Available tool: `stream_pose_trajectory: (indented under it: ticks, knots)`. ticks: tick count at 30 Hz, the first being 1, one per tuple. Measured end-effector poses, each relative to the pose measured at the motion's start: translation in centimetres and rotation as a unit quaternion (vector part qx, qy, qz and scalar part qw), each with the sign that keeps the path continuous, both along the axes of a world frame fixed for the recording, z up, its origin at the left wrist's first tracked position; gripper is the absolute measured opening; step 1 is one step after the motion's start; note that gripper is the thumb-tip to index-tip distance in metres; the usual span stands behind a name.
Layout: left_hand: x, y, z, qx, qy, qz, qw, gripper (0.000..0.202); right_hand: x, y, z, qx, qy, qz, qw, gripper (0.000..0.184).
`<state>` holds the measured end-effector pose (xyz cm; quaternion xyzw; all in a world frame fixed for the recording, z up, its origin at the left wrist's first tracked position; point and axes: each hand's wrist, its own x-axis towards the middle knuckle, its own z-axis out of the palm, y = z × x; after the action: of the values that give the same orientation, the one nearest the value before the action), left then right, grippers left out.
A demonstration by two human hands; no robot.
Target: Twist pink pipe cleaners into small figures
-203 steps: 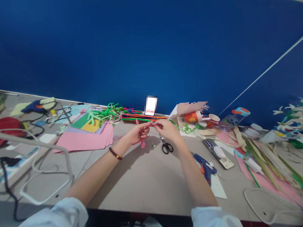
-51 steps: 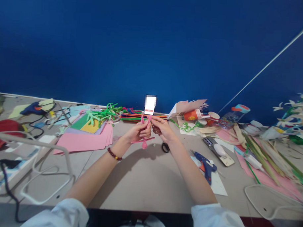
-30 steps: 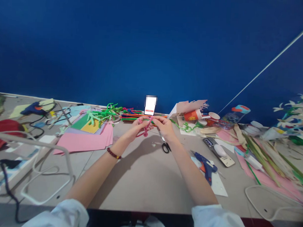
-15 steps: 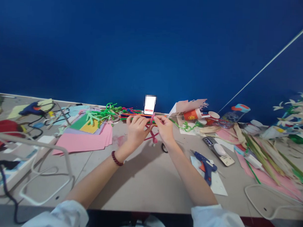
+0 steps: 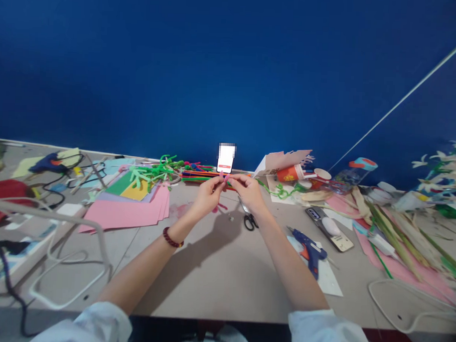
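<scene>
Between my fingertips is a pink pipe cleaner (image 5: 227, 178), bent into a small shape. My left hand (image 5: 207, 194) pinches it from the left, a dark red beaded bracelet on that wrist. From the other side my right hand (image 5: 248, 190) pinches it with thumb and forefinger. On the table just below my hands lies another pink-red pipe cleaner piece (image 5: 222, 206), partly hidden. Scissors (image 5: 250, 222) rest by my right wrist, their blades partly covered by that hand. Behind my hands are colored pipe cleaners (image 5: 198, 176) in a bundle.
A phone (image 5: 226, 158) leans against the blue wall. Colored paper (image 5: 125, 210) and green pipe-cleaner shapes (image 5: 162, 168) lie left. On the right are a blue glue gun (image 5: 310, 251), another phone (image 5: 338, 237) and paper cups (image 5: 289, 173). A power strip (image 5: 34, 244) with cables sits far left.
My left hand has turned and drawn its fingers in to a pinch on the pink pipe cleaner. My right hand has shifted slightly, and more of the scissors shows.
</scene>
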<state>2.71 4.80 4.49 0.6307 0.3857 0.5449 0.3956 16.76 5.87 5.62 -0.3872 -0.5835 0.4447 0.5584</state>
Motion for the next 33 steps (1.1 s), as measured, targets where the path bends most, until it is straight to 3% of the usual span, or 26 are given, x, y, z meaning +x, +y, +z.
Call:
stream_pose_trajectory:
  ticks: [4, 8, 15, 18, 23, 28, 30, 33]
  knots:
    - [-0.2, 0.2, 0.4, -0.129, -0.072, -0.140, 0.979, 0.022, 0.8, 0.1, 0.2, -0.019, -0.014, 0.030, 0.999, 0.024]
    - [-0.5, -0.1, 0.6, -0.180, -0.094, -0.252, 0.946, 0.027, 1.8, -0.2, 1.0, -0.049, -0.033, 0.102, 0.993, 0.025]
    - [-0.7, -0.2, 0.1, -0.225, -0.087, -0.304, 0.922, 0.031, 3.3, -0.3, 1.8, -0.058, -0.097, 0.147, 0.983, 0.019]
    - [-0.5, -0.3, 0.1, -0.194, -0.074, -0.259, 0.943, 0.027, 3.2, -0.3, 1.8, -0.072, -0.085, 0.151, 0.982, 0.018]
    - [0.1, -0.4, 0.0, -0.083, 0.034, -0.074, 0.993, 0.024, 2.0, -0.6, 1.5, -0.111, -0.062, 0.066, 0.990, 0.021]
    - [0.0, -0.1, -0.3, 0.088, 0.177, 0.068, 0.978, 0.015, 1.0, -0.7, 1.2, -0.127, -0.013, 0.038, 0.991, 0.023]
    - [-0.1, 0.0, -0.3, 0.121, 0.183, 0.090, 0.971, 0.018, 1.0, -0.7, 1.2, -0.103, -0.023, 0.036, 0.994, 0.023]
    - [-0.1, 0.2, -0.3, 0.126, 0.159, 0.075, 0.976, 0.023, 1.5, -0.6, 1.4, -0.066, -0.046, 0.063, 0.995, 0.026]
